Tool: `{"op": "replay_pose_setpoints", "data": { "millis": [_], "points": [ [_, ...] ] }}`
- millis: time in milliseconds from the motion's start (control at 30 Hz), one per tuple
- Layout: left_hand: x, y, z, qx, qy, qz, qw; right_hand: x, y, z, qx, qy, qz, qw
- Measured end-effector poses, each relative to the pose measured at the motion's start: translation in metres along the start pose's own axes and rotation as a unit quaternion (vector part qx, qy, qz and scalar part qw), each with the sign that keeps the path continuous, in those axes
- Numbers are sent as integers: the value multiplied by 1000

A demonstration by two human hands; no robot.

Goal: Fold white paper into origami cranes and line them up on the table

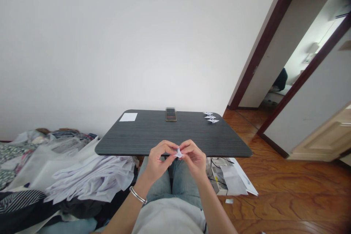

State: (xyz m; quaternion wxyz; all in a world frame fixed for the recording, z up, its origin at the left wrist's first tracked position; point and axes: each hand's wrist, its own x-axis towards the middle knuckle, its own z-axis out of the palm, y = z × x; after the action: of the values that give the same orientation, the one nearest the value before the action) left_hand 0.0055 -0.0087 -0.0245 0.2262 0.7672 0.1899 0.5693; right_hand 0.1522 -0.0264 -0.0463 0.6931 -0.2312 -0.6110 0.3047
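One small folded paper piece (178, 152) is pinched between both hands. It is held in the air just in front of the table's (153, 135) near edge, above the person's lap. The left hand (159, 159) closes thumb and fingertips on its left side and the right hand (194, 157) does the same on its right, so the two hands meet around it.

From where I stand the risk looks plain. The piece is tiny and thin, so a pull from both sides at once could tear it at a crease. Too hard a squeeze could flatten a fold. If one pinch loosens, it could slip down into the lap or onto the wooden floor, because the table does not carry it.

Counting outward:
- One piece in hand, two hands, and one silver bracelet (138, 195) on the left wrist.
- Three little paper cranes (210, 117) in a short row at the dark table's far right corner.
- One phone (170, 114) at the middle of the far edge.
- One white sheet (128, 117) at the far left corner.
- One heap of pale cloth (90, 179) and clothes beside the table's left edge.
- One open box (227, 181) with papers on the floor by its right edge, and one paper scrap (229, 201) near it.
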Motion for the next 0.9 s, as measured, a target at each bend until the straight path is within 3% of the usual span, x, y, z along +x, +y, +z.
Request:
{"op": "replay_pose_setpoints", "data": {
  "millis": [467,733,900],
  "points": [
    [1,2,-3,4,4,10,1000,3,-1,-2,15,-15,-26,999],
    [1,1,0,-28,32,-33,999,3,-1,3,79,15,28,996],
    [2,2,-1,-30,33,-61,997,3,-2,3,64,8,46,997]
  ]
}}
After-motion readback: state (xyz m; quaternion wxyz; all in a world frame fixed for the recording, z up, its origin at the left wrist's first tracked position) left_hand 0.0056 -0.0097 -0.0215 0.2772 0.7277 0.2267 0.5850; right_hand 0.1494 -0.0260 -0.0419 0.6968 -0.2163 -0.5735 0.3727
